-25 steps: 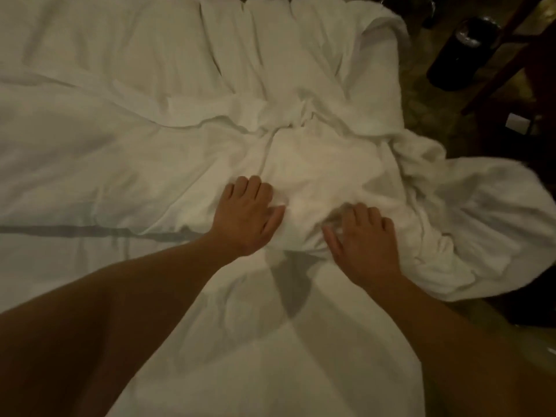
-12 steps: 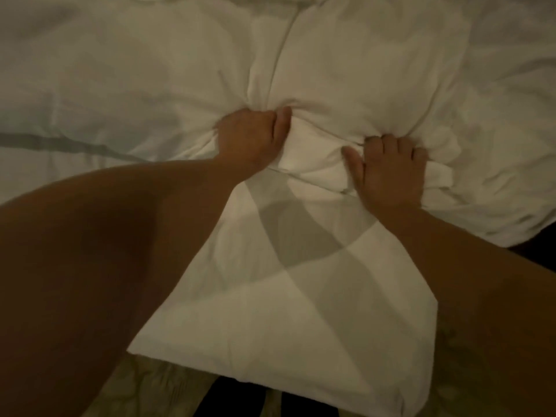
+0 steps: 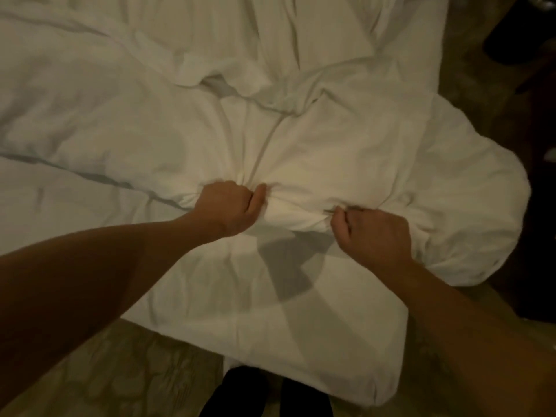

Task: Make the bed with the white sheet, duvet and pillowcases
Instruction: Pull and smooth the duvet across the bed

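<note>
A crumpled white duvet (image 3: 346, 139) lies bunched over the bed's near right corner and spills off the right side. Under it, the white sheet (image 3: 255, 311) covers the mattress corner closest to me. My left hand (image 3: 230, 206) is fisted around a gathered fold of the duvet's edge. My right hand (image 3: 374, 233) is also closed on the duvet's edge, a hand's width to the right. Creases fan out from both grips. No pillowcases are in view.
Patterned carpet (image 3: 135, 371) runs along the bed's near edge and right side. My dark-clad feet (image 3: 267, 395) stand at the bed corner. Dark furniture (image 3: 529, 34) sits at the upper right, past the hanging duvet.
My hands went from resting flat on the duvet to gripping it in fists. The bunched edge has been drawn toward the near corner, and my view has shifted back.
</note>
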